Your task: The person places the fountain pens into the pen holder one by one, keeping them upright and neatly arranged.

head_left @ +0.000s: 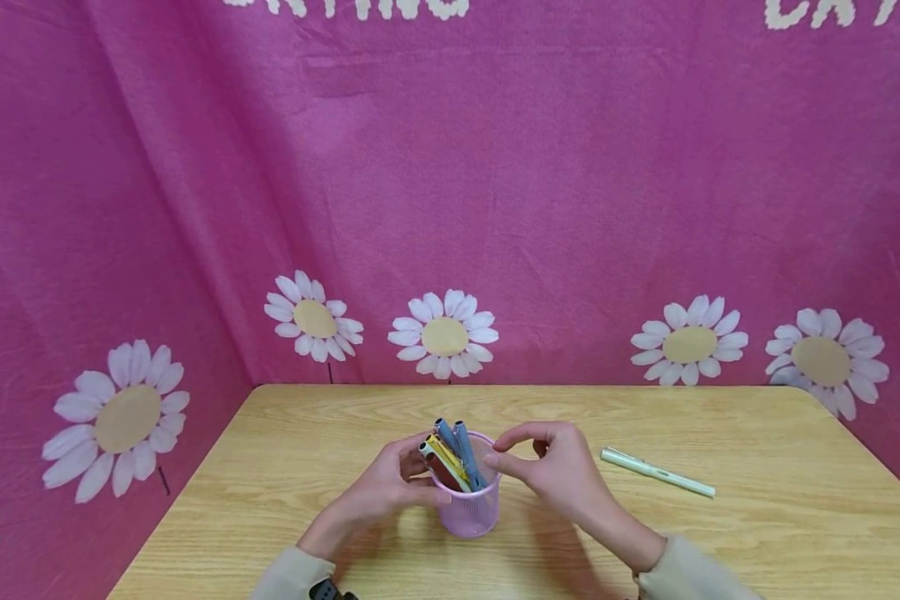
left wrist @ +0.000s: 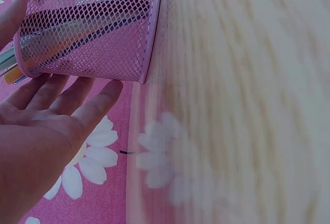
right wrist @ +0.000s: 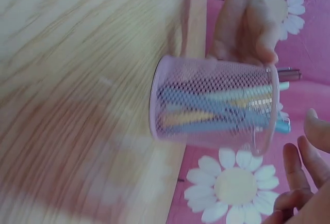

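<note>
A pink mesh pen cup (head_left: pixel 471 515) stands on the wooden table, close to the person. Several pens lean inside it, among them blue pens (head_left: pixel 461 446), a yellow pen (head_left: pixel 442 454) and a dark red one. My left hand (head_left: pixel 393 479) holds the cup from the left, thumb on the near side and fingers round the far side; in the left wrist view the fingers lie along the mesh wall (left wrist: pixel 93 28). My right hand (head_left: pixel 555 467) hovers by the right of the rim, thumb and forefinger parted with nothing between them. In the right wrist view its fingers (right wrist: pixel 296 167) show apart from the cup.
A pale green pen (head_left: pixel 656 472) lies on the table (head_left: pixel 307 425) to the right of my right hand. Behind and at the left, a pink cloth (head_left: pixel 495 183) with white daisies hangs along the table's edges.
</note>
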Available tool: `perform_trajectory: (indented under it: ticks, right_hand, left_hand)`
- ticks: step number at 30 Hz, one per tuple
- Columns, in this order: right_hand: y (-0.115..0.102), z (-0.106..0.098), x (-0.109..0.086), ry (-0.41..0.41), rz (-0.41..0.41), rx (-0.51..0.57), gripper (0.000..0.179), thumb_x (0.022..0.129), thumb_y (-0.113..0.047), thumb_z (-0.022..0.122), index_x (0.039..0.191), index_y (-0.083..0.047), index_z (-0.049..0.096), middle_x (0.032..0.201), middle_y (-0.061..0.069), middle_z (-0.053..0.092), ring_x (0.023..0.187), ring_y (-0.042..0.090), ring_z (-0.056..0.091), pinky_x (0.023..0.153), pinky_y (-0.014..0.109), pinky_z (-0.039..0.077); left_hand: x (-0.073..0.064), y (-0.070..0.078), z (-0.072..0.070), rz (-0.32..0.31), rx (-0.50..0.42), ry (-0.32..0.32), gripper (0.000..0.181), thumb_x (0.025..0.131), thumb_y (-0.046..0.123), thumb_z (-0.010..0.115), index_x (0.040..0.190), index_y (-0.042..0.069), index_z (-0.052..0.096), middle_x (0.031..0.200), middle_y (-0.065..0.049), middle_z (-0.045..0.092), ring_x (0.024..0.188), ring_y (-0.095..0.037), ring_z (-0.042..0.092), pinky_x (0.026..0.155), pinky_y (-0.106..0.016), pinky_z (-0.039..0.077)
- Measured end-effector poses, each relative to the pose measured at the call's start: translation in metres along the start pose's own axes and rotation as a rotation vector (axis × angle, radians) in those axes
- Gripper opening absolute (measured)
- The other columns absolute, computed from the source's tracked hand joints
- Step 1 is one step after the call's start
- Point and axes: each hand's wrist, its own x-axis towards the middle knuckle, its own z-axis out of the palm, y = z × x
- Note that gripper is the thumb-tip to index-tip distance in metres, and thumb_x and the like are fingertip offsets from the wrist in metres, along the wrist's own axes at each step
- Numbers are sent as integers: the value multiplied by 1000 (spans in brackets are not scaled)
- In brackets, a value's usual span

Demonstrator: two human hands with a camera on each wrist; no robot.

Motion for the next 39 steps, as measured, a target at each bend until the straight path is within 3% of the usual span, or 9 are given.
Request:
perform_trajectory:
  ticks: [2, 5, 9, 14, 26, 39]
  right_hand:
    - [3, -8, -1, 1, -12, -27, 12, 80, -19, 94, 84, -17, 83, 77, -7, 72, 64, 8, 42, 58, 21, 33]
    - [9, -20, -3, -17, -34, -39, 11, 81, -18, 93, 85, -16, 83, 78, -5, 71, 57, 6, 29, 51, 22, 25]
    - [17, -35, -6, -46, -43, -66, 9, 83, -17, 91, 87, -15, 83, 84, -7, 73, 57, 7, 32, 51, 23, 28]
    - [28, -51, -11, -58, -43, -135, 9, 84, -19, 91, 86, -18, 82, 79, -9, 70, 56, 8, 35, 51, 25, 33]
    - [50, -82, -22, -103, -83, -200, 12, 84, -19, 90, 93, -16, 82, 81, -12, 68, 57, 7, 35, 50, 24, 32]
    - [76, -110, -30, -92, -94, -298, 18, 82, -18, 92, 96, -16, 82, 82, -13, 68, 62, 6, 40, 55, 24, 35]
  left_hand:
    - [0, 1, 0, -5, 1, 6, 77, 89, 6, 85, 155, -5, 45, 134, -21, 66, 120, -28, 64, 106, -46, 53]
    - [0, 1, 0, -15, 4, 13, 78, 89, 6, 85, 155, -3, 46, 134, -19, 66, 120, -28, 64, 106, -45, 54]
    - [1, 2, 0, -25, 6, 13, 77, 89, 8, 86, 155, -2, 47, 133, -18, 67, 119, -26, 65, 105, -43, 55]
    - [1, 3, 0, -21, 9, 13, 76, 90, 6, 85, 155, -4, 46, 134, -20, 66, 120, -28, 64, 106, -46, 54]
    - [1, 4, 1, -46, 19, 16, 76, 90, 5, 83, 155, -5, 45, 134, -20, 66, 121, -29, 64, 108, -45, 52]
    - [0, 6, 1, -59, 10, 21, 77, 90, 3, 83, 156, -4, 44, 135, -19, 65, 121, -29, 64, 109, -45, 51]
